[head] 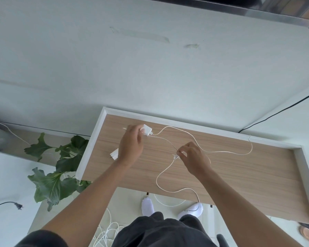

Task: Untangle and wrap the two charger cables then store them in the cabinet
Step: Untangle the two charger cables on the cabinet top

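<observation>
Two thin white charger cables [227, 152] lie looped and crossed on the wooden cabinet top [239, 168]. My left hand [131, 146] grips a white charger plug [147, 129] at the far left of the top. A second white plug [114, 154] lies just left of that hand, partly hidden by it. My right hand [193, 157] pinches the cables at the point where they cross and knot [176, 156]. One cable loop [169, 202] hangs over the front edge toward my feet.
A leafy green plant [55, 168] stands left of the cabinet. More white cable [107, 232] is piled on the floor below. A black plug [18, 205] lies on the floor at left, and a black cord [278, 111] runs along the wall at right.
</observation>
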Tool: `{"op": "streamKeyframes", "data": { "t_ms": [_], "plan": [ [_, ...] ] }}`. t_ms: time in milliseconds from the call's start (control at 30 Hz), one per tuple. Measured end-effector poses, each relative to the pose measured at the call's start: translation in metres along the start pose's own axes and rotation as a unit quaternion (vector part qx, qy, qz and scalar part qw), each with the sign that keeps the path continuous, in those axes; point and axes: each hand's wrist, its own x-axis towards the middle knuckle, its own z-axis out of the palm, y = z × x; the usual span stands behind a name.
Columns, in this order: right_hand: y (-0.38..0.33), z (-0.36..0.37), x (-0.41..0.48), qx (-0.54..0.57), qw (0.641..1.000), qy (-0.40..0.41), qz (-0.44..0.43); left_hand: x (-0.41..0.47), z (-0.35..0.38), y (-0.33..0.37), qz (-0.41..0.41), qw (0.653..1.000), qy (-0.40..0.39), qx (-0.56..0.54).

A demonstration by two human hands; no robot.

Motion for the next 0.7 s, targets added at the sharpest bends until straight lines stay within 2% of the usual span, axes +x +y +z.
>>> {"op": "streamKeyframes", "data": {
  "t_ms": [100,167,233,367,533,633,700],
  "plan": [
    [-0.011,-0.003,-0.001,0.009,0.999,0.016,-0.03,-0.012,0.015,0.026,0.134,0.984,-0.12,0.012],
    [-0.017,-0.006,-0.001,0.011,0.998,0.027,-0.054,-0.016,0.028,0.036,0.164,0.967,-0.19,0.05],
    [-0.02,-0.01,-0.001,0.01,0.997,0.03,-0.073,-0.016,0.038,0.04,0.162,0.966,-0.197,0.049],
    [-0.012,-0.018,-0.003,0.029,0.994,0.037,-0.097,-0.01,0.042,0.045,0.082,0.988,-0.133,-0.007],
    [0.005,-0.024,-0.004,0.089,0.985,0.114,-0.092,0.003,0.037,0.038,-0.027,0.997,-0.074,0.013],
    [0.015,-0.03,-0.005,0.137,0.978,0.147,-0.059,0.011,0.032,0.024,-0.096,0.995,-0.038,0.014],
    [0.023,-0.037,-0.006,0.173,0.973,0.152,0.007,0.014,0.027,0.014,-0.135,0.99,-0.025,0.025]
  ]
}}
